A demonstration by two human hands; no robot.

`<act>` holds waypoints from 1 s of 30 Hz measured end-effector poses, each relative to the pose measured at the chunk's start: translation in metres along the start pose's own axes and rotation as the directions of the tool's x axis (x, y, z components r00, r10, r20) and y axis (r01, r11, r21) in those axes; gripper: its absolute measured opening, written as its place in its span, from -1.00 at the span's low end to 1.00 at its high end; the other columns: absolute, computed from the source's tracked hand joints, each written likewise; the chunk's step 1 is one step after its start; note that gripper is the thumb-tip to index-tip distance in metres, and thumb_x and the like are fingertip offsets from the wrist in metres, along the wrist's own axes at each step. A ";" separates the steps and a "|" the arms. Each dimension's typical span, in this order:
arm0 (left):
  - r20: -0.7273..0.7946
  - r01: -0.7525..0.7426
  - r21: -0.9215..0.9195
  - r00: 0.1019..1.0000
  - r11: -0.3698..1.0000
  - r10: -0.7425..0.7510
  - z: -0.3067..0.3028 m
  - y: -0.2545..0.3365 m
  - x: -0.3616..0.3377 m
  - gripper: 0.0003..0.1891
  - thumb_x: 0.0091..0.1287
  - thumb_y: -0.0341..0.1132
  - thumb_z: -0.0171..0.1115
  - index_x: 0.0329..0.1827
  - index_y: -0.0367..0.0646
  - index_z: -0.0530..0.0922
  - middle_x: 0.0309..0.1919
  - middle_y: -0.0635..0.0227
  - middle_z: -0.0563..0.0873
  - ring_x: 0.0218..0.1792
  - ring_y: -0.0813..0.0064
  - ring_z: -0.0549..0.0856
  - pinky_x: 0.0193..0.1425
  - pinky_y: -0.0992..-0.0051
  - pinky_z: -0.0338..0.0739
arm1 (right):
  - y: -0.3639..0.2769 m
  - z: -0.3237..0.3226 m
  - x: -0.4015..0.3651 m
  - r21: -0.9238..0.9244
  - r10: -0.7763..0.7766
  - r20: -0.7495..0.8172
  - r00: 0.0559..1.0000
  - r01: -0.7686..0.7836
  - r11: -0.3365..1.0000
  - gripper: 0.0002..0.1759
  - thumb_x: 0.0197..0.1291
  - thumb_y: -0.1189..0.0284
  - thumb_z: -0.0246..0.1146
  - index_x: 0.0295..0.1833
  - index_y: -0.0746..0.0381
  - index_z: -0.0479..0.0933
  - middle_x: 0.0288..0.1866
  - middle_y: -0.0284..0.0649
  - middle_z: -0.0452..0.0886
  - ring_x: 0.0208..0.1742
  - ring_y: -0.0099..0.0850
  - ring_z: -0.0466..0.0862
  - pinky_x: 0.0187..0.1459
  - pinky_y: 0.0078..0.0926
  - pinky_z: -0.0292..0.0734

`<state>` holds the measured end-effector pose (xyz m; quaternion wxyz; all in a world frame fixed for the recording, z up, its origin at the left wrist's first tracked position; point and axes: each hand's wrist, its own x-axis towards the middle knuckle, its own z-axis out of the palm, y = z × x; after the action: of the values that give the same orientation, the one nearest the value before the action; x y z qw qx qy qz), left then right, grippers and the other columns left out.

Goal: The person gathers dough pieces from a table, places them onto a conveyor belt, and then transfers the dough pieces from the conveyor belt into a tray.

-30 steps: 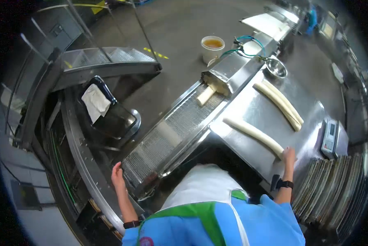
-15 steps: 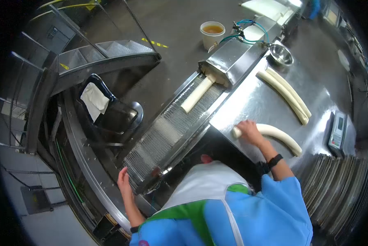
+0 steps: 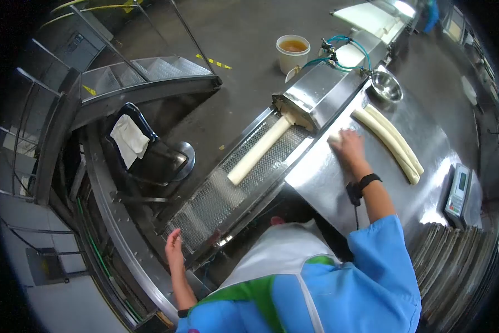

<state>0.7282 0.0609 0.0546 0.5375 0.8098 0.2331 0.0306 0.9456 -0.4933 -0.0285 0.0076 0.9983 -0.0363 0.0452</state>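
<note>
My right hand (image 3: 349, 150) is closed low over the metal table. A pale end of a dough roll (image 3: 335, 138) shows at its fingertips; the rest of that roll cannot be seen, perhaps covered by my hand and forearm. To its right, two long dough rolls (image 3: 391, 145) lie side by side on the table (image 3: 330, 177). My left hand (image 3: 174, 248) is raised with fingers stretched, holding nothing, beside the near end of the mesh conveyor belt (image 3: 205, 208). On the belt, another dough roll (image 3: 260, 151) sticks out of the steel machine housing (image 3: 321, 89).
A metal bowl (image 3: 386, 87) stands at the table's far end. Toward the right are a digital scale (image 3: 457, 191) and stacked boards (image 3: 455, 261). A bucket of amber liquid (image 3: 292, 51) stands behind the machine. A stool (image 3: 149, 150) with a white cloth and metal steps (image 3: 149, 75) are on the left.
My right hand has moved up the table, away from my body. The curved roll it gripped no longer shows along the table. The roll on the belt reaches farther toward me.
</note>
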 end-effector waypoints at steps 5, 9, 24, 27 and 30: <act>-0.013 0.078 -0.004 0.997 0.997 -0.078 0.001 -0.009 0.003 -0.73 0.23 -0.50 -0.08 -0.01 -0.27 0.44 -0.03 0.28 0.51 0.04 0.49 0.44 0.16 0.54 0.21 | 0.044 -0.029 -0.009 -0.066 0.266 0.002 0.964 -0.266 0.962 -0.31 -0.02 0.08 0.14 0.21 0.18 0.18 0.14 -0.12 0.33 0.16 -0.19 0.30 0.07 -0.02 0.17; 0.027 0.052 0.007 0.998 0.999 -0.052 0.019 -0.001 0.015 -0.73 0.22 -0.48 -0.06 -0.03 -0.26 0.45 -0.06 0.30 0.52 0.00 0.51 0.45 0.12 0.55 0.25 | 0.067 -0.008 -0.072 -0.072 0.326 -0.075 0.942 -0.331 0.941 -0.27 -0.03 0.32 0.20 0.29 0.12 0.07 0.17 -0.22 0.29 0.17 -0.26 0.29 0.00 -0.12 0.27; 0.228 -0.381 0.649 0.923 0.658 0.310 0.144 0.003 0.081 -0.37 -0.02 -0.29 0.20 0.18 -0.05 0.22 0.20 0.15 0.21 0.20 0.12 0.21 0.21 0.09 0.05 | 0.134 -0.011 -0.192 0.154 0.717 -0.134 0.684 -0.701 0.697 -0.60 0.10 0.18 0.12 -0.26 0.38 0.41 -0.32 0.03 0.43 -0.29 -0.03 0.45 -0.24 -0.19 0.34; 0.248 -0.347 0.693 0.938 0.632 0.243 0.149 0.003 0.078 -0.35 -0.05 -0.25 0.21 0.18 -0.03 0.22 0.13 0.20 0.30 0.16 0.18 0.26 0.20 0.14 0.06 | 0.110 -0.027 -0.196 0.193 0.537 -0.149 0.830 -0.508 0.839 -0.67 0.02 0.34 0.18 -0.19 0.36 0.35 -0.27 0.03 0.42 -0.22 -0.04 0.43 -0.20 -0.19 0.33; 0.146 -0.287 0.724 0.953 0.628 0.267 0.145 -0.010 0.078 -0.40 -0.04 -0.25 0.19 0.15 0.02 0.26 0.01 0.28 0.41 0.08 0.24 0.34 0.14 0.16 0.11 | 0.119 -0.021 -0.195 0.325 0.384 -0.239 0.892 -0.299 0.897 -0.64 -0.06 0.46 0.24 -0.16 0.38 0.34 -0.27 0.03 0.41 -0.21 -0.05 0.41 -0.15 -0.22 0.32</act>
<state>0.8380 -0.0280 -0.0307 0.1565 0.9834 0.0917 0.0059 0.7414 -0.5972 -0.0235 -0.1364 0.9485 -0.2045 0.1998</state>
